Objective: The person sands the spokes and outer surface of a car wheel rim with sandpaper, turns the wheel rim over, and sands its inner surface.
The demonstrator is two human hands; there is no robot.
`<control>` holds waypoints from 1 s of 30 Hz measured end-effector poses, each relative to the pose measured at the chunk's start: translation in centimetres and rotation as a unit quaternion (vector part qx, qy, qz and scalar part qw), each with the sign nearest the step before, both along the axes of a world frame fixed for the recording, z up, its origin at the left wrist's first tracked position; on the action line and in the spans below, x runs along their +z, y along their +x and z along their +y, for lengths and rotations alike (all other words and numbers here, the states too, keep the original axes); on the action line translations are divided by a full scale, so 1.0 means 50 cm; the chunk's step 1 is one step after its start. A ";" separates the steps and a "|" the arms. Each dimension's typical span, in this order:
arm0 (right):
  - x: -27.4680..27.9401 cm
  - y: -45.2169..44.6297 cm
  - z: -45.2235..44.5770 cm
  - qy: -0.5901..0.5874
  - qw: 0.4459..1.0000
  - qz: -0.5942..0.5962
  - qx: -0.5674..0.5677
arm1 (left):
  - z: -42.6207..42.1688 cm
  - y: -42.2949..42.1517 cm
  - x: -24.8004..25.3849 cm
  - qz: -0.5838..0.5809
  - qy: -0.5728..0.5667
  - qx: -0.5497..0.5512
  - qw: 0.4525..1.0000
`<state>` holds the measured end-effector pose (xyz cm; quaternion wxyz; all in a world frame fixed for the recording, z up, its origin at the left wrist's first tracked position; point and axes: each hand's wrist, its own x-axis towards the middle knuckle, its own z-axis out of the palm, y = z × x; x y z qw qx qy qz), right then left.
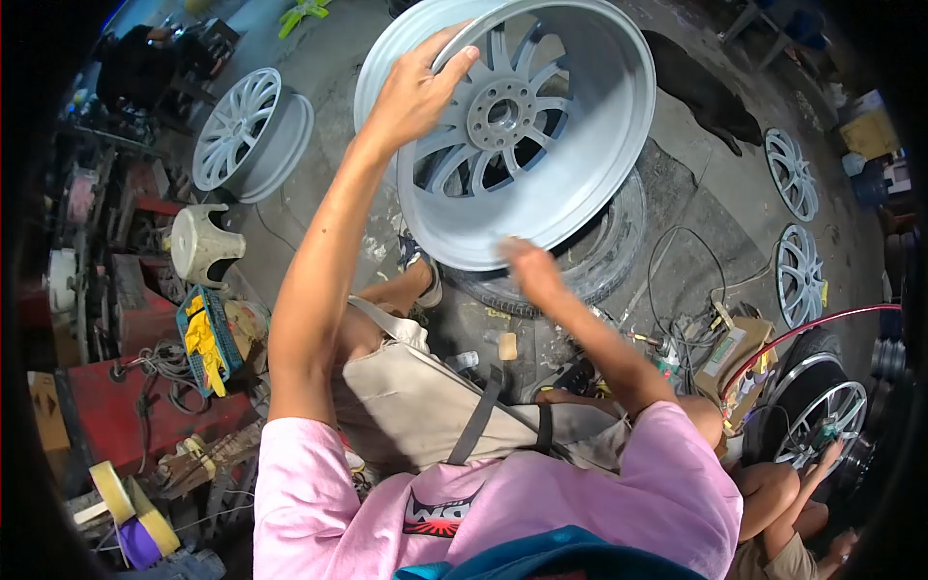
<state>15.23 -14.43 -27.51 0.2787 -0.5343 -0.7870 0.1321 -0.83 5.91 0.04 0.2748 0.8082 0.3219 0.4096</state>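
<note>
A grey multi-spoke wheel rim (590, 188) stands tilted before me, its hollow barrel facing me. My left hand (420, 92) is closed round the rim's upper left edge, thumb on the inner side and the other fingers mostly hidden behind. At the lower edge is my right hand (530, 269), smeared by motion. Its fingertips are at or near the lip; whether they grip anything does not show. Beneath the rim, a black tyre (619, 242) lies on the floor.
Another grey wheel rim (237, 130) stands left, near a whitish stool (205, 244) and a teal basket (208, 338). A black animal (701, 92) lies beyond. Right are two wheel faces (791, 174), cables, a red hose (773, 343), and a co-worker's hand (822, 464) at a wheel (836, 416).
</note>
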 end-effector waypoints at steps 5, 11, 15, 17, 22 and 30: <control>-0.120 0.138 0.049 -0.046 0.989 -0.056 -0.129 | -0.002 0.021 -0.004 -0.038 0.057 -0.017 0.997; 0.076 -0.193 0.133 -0.138 0.921 0.362 -0.051 | -0.019 0.005 0.015 0.011 -0.055 -0.005 0.998; 0.262 -0.247 0.172 -0.137 0.849 0.502 -0.086 | -0.014 0.007 0.018 0.018 -0.022 0.005 1.000; 0.169 -0.224 0.175 -0.085 0.888 0.453 -0.015 | -0.011 0.010 0.020 0.008 -0.003 0.006 1.000; -0.232 0.196 0.239 -0.081 0.996 0.037 0.031 | -0.006 0.001 0.021 0.019 -0.044 0.007 0.999; -0.227 -0.011 0.290 -0.183 0.970 0.053 -0.152 | 0.001 0.008 0.016 0.033 -0.028 0.025 0.999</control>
